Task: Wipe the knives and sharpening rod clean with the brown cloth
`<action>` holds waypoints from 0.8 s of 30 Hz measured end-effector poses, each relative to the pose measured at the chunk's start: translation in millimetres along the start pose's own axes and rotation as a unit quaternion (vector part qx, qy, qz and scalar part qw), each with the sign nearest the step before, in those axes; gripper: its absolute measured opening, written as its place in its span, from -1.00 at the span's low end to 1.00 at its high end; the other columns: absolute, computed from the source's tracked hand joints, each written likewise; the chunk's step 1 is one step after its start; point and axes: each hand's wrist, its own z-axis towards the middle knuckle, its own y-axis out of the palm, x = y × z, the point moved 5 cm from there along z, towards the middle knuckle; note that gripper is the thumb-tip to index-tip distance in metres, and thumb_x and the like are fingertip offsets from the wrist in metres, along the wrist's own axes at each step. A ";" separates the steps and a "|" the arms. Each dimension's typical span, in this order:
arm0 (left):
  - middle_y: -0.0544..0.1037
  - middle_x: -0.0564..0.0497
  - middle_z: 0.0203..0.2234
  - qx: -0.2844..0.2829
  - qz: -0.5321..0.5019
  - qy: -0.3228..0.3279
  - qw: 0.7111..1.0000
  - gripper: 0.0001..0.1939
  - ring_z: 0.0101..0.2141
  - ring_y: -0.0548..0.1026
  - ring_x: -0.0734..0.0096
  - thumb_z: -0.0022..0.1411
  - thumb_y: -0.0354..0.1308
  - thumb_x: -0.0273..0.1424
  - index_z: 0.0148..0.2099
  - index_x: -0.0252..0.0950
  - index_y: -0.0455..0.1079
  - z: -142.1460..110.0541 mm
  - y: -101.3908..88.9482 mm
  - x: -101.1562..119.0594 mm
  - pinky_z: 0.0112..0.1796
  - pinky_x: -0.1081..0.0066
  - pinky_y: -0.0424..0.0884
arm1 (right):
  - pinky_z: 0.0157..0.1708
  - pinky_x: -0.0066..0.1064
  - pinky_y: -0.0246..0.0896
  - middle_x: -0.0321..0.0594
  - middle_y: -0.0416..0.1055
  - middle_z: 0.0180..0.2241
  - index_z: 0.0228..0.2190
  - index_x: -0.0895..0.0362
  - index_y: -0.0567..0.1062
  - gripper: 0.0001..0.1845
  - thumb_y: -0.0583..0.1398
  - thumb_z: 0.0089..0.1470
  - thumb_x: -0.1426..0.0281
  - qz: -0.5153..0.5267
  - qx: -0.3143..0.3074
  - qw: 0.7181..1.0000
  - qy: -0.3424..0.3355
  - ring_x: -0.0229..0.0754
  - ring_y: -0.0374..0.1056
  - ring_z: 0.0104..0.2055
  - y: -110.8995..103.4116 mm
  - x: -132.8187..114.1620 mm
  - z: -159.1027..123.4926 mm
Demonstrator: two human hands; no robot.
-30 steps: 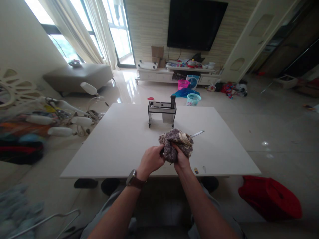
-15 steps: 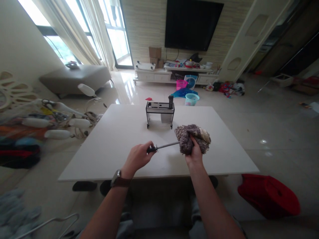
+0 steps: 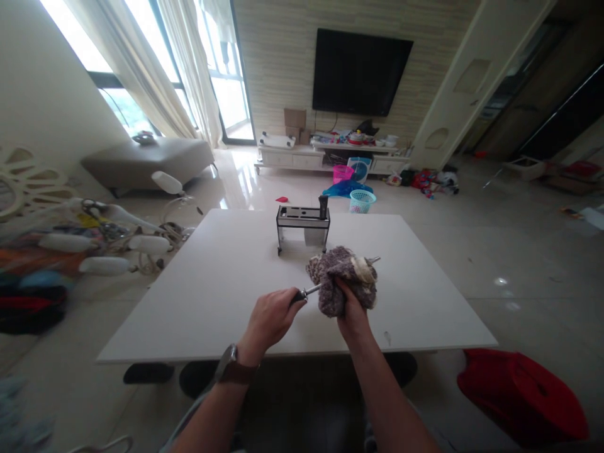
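Note:
My left hand (image 3: 274, 318), with a watch on the wrist, is closed round the black handle of a sharpening steel (image 3: 313, 289). The thin metal rod runs into a shaggy grey-brown cloth (image 3: 346, 267), and its tip sticks out on the far right side. My right hand (image 3: 353, 311) grips the cloth from below, wrapped about the rod, so the rod's middle is hidden. Both hands are above the near part of the white table (image 3: 189, 296). Beyond them stands a knife block (image 3: 299, 220) with one black-handled knife (image 3: 323, 206) in its right end.
A red chair (image 3: 519, 390) is at the table's right front corner. Past the far edge stand a light-blue basket (image 3: 362, 201) and a pink basket (image 3: 342, 173). A lamp with white shades (image 3: 148, 244) lies left of the table.
The cloth has slid along the rod toward the handle, bringing my hands closer together. The rod's tip now shows beyond the cloth. The view has tilted up slightly.

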 end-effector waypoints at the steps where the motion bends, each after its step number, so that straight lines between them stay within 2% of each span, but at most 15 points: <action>1: 0.64 -0.02 -0.31 -0.002 -0.010 -0.001 1.000 -0.76 -0.26 0.58 0.22 0.47 0.00 -0.22 -0.24 -0.18 0.35 0.7 3.1 2.3 -0.32 0.32 0.16 | 0.12 -0.17 0.47 -0.21 0.65 -0.07 -0.07 0.09 0.63 -0.40 0.53 -0.22 0.33 -0.011 -0.007 1.000 0.010 -0.05 0.54 0.05 1.8 6.7 -4.5; 3: 0.64 -0.04 -0.31 -0.003 -0.041 -0.006 0.999 -0.81 -0.27 0.59 0.22 0.44 -0.01 -0.32 -0.26 -0.19 0.34 2.1 8.9 5.4 -0.31 0.32 0.17 | 0.14 -0.12 0.45 -0.19 0.64 -0.06 -0.04 0.10 0.61 -0.34 0.54 -0.26 0.32 -0.039 -0.025 0.998 0.029 -0.03 0.53 0.06 4.9 18.7 -12.2; 6: 0.64 -0.06 -0.32 0.001 -0.083 -0.012 0.996 -0.87 -0.28 0.59 0.22 0.36 0.01 -0.42 -0.28 -0.19 0.32 3.0 13.8 6.9 -0.32 0.34 0.20 | 0.21 -0.09 0.38 -0.19 0.62 -0.01 0.02 0.11 0.58 -0.27 0.54 -0.26 0.31 -0.067 -0.043 0.997 0.023 -0.05 0.52 0.07 7.5 27.0 -17.5; 13: 0.63 -0.07 -0.33 0.013 -0.117 0.009 0.993 -0.91 -0.27 0.57 0.19 0.25 0.05 -0.49 -0.28 -0.21 0.35 2.7 12.2 7.1 -0.31 0.35 0.21 | 0.22 0.05 0.35 -0.13 0.59 0.04 0.06 0.12 0.55 -0.18 0.54 -0.31 0.29 -0.057 0.005 0.998 -0.029 0.04 0.50 0.09 6.8 24.1 -18.6; 18: 0.63 -0.04 -0.33 0.026 -0.097 0.025 0.995 -0.90 -0.30 0.56 0.24 0.36 0.07 -0.38 -0.22 -0.20 0.40 4.6 5.4 8.7 -0.32 0.36 0.17 | 0.23 0.01 0.35 -0.20 0.59 0.04 0.08 0.06 0.54 -0.18 0.53 -0.30 0.32 -0.037 -0.003 0.998 -0.047 0.00 0.49 0.12 10.4 7.1 -11.9; 21: 0.61 -0.01 -0.38 0.024 -0.078 0.027 0.996 -0.77 -0.35 0.52 0.29 0.42 0.08 -0.23 -0.27 -0.21 0.39 5.9 1.5 8.7 -0.35 0.36 0.13 | 0.22 -0.01 0.37 -0.22 0.61 0.00 0.03 0.07 0.58 -0.25 0.53 -0.29 0.34 -0.021 0.012 0.997 -0.067 -0.02 0.51 0.09 7.8 -13.2 -0.4; 24: 0.61 0.00 -0.38 0.018 -0.067 0.032 0.997 -0.74 -0.38 0.50 0.33 0.44 0.08 -0.18 -0.26 -0.22 0.41 6.0 -2.0 7.3 -0.36 0.37 0.12 | 0.17 -0.09 0.44 -0.24 0.63 -0.04 -0.02 0.07 0.60 -0.34 0.51 -0.24 0.38 0.004 0.026 0.994 -0.106 -0.06 0.53 0.06 2.1 -34.4 13.1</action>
